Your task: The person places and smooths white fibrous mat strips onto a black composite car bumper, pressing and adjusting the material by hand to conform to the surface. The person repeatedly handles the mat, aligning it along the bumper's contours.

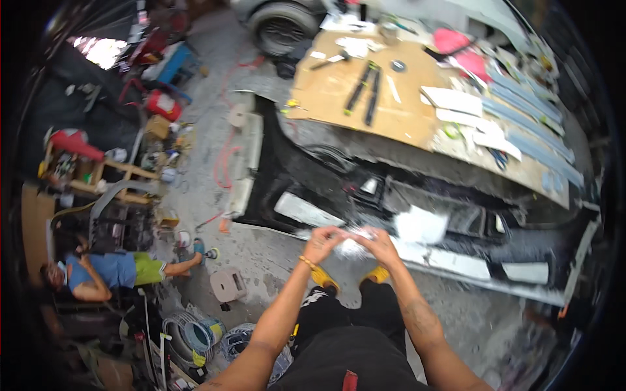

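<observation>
Left hand (321, 244) | right hand (379, 245) | both closed on white crumpled sheet (353, 246) held between them

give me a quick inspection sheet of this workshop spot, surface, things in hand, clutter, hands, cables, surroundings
surface: stained concrete floor; a black car bumper with white patches lies on it.
job's things: small whitish crumpled piece held between both hands, too blurred to identify.
clutter: cardboard sheet carrying black tools, white papers, grey strips; a small white stool; buckets at lower left.
hands: left hand and right hand meet on the whitish piece, above yellow shoes.
cables: orange hose or cable snakes over the floor.
surroundings: car wheel at top; another person lying on the floor at left; wooden shelf with parts.
</observation>
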Demonstrator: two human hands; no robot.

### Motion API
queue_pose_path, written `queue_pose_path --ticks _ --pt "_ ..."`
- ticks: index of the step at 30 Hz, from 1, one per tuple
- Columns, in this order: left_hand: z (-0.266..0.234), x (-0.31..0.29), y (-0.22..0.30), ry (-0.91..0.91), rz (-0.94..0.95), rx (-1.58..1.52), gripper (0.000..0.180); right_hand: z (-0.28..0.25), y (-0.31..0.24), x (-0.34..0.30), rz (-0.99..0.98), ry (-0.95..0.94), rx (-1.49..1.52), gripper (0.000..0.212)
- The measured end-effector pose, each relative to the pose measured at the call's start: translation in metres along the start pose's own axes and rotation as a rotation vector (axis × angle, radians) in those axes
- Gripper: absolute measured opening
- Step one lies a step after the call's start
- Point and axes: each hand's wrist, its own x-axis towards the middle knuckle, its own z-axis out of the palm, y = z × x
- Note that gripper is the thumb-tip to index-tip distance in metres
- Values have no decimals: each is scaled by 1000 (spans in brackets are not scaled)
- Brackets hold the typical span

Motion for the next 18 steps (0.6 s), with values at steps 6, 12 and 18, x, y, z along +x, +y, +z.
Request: queue_pose_path --ticks 6,12,18 --pt "-30 -39 -25 -80 80 -119 22 52 10 -21 128 20 167 24" --pt "-95 -91 -42 48 185 63 32 132 20 -18 92 -99 319 20" --pt "-129 -124 -42 38 109 -114 26 171 4 -14 153 -105 59 30"
